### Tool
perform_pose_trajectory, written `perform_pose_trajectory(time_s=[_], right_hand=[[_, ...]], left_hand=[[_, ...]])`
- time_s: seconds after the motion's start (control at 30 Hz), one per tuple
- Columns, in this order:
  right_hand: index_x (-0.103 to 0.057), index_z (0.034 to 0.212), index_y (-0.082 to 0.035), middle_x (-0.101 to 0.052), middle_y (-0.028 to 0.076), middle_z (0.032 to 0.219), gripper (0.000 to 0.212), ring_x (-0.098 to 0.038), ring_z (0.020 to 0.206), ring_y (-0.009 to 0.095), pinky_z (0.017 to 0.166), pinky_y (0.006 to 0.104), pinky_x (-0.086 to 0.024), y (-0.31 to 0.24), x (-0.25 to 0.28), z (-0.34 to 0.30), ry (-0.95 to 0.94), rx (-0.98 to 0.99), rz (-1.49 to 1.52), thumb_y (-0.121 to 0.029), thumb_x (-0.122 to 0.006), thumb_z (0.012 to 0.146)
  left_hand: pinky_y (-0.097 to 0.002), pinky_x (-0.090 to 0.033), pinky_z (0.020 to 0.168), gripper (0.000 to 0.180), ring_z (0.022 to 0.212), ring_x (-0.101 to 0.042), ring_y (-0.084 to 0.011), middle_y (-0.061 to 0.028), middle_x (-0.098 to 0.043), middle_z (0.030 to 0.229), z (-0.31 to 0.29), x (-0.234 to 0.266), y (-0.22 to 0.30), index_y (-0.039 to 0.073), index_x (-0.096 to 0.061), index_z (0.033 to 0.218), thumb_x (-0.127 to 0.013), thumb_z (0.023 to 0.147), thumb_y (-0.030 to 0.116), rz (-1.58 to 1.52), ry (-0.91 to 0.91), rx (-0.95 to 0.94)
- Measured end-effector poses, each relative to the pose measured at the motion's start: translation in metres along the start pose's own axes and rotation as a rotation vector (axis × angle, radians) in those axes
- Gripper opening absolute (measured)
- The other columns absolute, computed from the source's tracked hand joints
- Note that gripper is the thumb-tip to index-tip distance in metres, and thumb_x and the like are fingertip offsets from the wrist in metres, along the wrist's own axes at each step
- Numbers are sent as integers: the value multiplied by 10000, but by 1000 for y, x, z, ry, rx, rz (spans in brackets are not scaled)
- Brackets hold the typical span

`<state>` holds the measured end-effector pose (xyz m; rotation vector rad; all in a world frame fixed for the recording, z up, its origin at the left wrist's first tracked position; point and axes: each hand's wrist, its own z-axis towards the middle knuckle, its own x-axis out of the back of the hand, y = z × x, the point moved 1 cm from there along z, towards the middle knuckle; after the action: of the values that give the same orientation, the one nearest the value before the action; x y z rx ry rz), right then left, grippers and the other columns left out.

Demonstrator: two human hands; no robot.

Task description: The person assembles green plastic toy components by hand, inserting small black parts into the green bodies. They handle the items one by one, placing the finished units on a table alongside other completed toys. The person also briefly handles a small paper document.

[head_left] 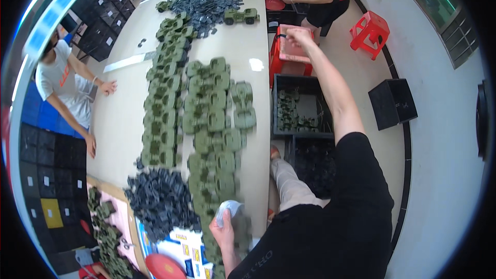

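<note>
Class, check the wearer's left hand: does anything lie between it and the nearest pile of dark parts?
Yes: in this view, part of the row of green toy vehicle bodies lies between the left hand and the pile of dark parts.

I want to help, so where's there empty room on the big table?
Bare table: left, between the co-worker's hands and the green toy vehicles; right, a strip between vehicles and table edge. Crowded: middle rows and dark piles.

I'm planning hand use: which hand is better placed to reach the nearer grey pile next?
Probably the left hand: it is closer to the grey pile, though it holds a pale item. The right hand is stretched far forward, away from the pile.
</note>
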<state>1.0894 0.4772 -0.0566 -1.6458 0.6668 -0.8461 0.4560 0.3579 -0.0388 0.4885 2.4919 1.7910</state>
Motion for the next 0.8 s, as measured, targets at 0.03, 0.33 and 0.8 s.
perform_pose_trajectory(time_s=[0.03,0.33,0.8], right_hand=[[-631,906,-77,-618,12,730,185,-553,564,81,476,217,-447,-6,4,42,56,-45,108,-234,-605,811],[-614,933,-63,-617,27,754,166,-573,580,96,456,236,-475,63,23,238,231,-345,119,-183,-559,832],[-606,877,-63,-620,18,720,153,-560,528,81,417,229,-452,152,21,299,291,-527,240,-208,-564,852]], left_hand=[[-230,-437,629,207,678,-531,-59,-7,-618,756,19,-14,7,-45,-638,835,-617,843,161,13,13,11],[-209,-439,642,164,689,-547,-61,-20,-632,794,158,-159,82,-43,-643,892,-609,845,110,15,-125,149],[-211,-433,653,196,700,-543,-68,-32,-632,796,225,-217,135,-49,-643,913,-606,851,134,137,-48,154]])
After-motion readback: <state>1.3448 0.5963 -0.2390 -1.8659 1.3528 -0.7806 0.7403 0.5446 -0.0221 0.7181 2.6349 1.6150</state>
